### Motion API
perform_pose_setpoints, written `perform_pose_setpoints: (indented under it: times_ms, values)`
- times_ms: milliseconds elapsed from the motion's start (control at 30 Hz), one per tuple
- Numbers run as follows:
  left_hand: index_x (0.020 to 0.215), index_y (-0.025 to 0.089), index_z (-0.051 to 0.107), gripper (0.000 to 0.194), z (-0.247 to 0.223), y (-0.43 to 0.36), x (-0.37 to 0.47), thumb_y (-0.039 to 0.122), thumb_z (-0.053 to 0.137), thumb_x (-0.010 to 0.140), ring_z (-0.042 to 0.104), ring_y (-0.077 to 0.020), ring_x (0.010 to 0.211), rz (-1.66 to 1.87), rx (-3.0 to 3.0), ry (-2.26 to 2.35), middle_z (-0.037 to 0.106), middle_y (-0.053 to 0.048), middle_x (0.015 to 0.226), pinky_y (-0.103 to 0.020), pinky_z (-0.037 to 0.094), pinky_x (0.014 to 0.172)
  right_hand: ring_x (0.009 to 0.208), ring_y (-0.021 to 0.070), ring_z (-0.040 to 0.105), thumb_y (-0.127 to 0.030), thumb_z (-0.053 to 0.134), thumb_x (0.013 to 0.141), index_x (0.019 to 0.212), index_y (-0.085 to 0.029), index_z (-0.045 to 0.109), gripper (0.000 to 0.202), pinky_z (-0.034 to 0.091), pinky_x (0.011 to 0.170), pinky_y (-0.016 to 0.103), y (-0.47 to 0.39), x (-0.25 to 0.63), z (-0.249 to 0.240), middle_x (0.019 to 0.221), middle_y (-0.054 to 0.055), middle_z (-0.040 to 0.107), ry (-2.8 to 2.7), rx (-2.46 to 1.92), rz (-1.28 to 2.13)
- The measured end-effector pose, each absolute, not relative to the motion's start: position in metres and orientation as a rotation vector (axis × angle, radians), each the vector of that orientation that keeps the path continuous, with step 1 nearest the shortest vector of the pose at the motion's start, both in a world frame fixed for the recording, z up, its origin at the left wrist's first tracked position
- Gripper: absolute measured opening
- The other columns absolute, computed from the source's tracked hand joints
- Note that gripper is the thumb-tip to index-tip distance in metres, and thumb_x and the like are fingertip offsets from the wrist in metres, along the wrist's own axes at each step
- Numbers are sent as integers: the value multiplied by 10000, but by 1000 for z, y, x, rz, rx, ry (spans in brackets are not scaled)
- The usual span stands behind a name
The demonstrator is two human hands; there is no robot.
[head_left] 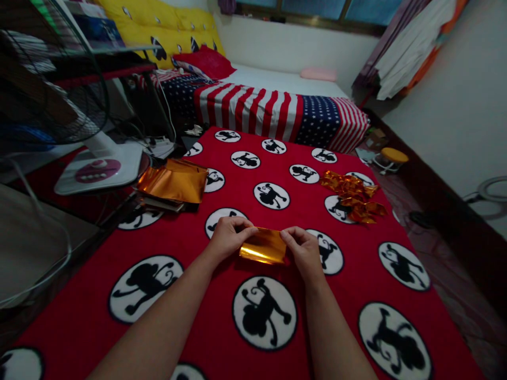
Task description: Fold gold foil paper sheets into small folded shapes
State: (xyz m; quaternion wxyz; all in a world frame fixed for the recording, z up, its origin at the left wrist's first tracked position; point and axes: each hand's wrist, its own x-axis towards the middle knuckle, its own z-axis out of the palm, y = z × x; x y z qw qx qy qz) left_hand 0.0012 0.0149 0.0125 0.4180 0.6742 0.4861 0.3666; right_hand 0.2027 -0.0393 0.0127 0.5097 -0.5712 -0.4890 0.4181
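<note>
A piece of shiny gold foil point(263, 246) is held between my two hands over a red cloth point(309, 211) printed with black monkeys in white circles. My left hand point(229, 236) pinches its upper left corner, thumb against fingers. At the upper right corner, my right hand point(304, 249) pinches it the same way. The foil's lower edge looks curved or folded. To the left lies a stack of gold foil sheets point(174, 180). Several crumpled or twisted gold foil pieces point(350, 192) lie in a pile on the right side of the cloth.
A white-based fan point(99, 168) stands at the left beside a desk with cables. Behind the cloth is a bed with a striped and starred cover point(253, 108) and a red pillow point(208, 62). A small yellow stool point(394, 154) stands at the right, near the wall.
</note>
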Motion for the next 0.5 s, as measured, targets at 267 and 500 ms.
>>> perform_pose_setpoints:
  times_ms: [267,500]
  values:
    - [745,238,747,230,15,7,8,427,629,802,644,-178,714,725,2038,1586,739,-16,752,-288,411,673,564,132,554,-361,564,850,643,-194,642,277,378,569,237,-38,200,12,595,-2,627,-1531,-1716,543]
    - [680,226,705,239,15,6,12,426,644,797,612,-204,785,613,2266,1686,683,-34,795,-328,382,710,582,150,595,-318,563,827,662,-210,668,223,354,626,269,-36,194,15,627,9,681,-1762,-1869,156]
